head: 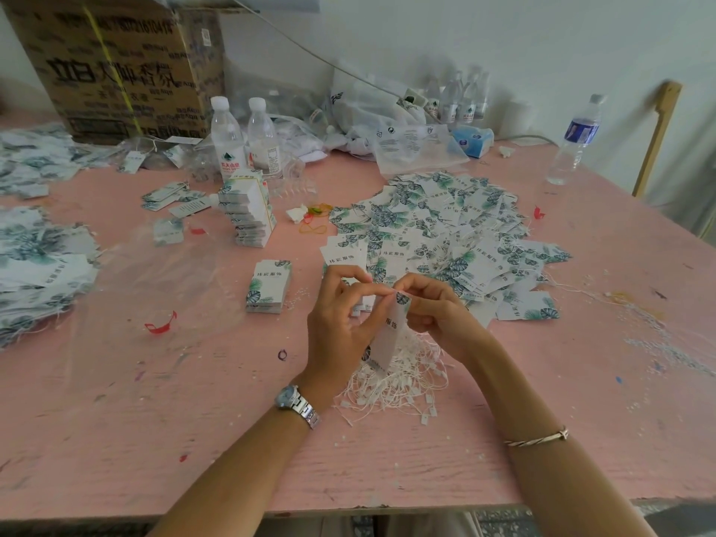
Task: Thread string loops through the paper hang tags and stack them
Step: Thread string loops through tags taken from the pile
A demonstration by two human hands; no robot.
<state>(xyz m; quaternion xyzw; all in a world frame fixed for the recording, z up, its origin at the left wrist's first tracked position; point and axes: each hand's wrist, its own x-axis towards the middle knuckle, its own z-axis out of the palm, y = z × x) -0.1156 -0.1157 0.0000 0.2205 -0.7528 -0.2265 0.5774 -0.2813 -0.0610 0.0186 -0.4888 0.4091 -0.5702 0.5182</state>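
Pink table, paint-flecked and scuffed. Loose heap of leaf-print tags far centre-right; white strings in a tangle just in front of it. Small neat stack of tags left of centre, taller stack behind it. Two water bottles and a cardboard box at far left. Between taller stack and heap, rubber bands.
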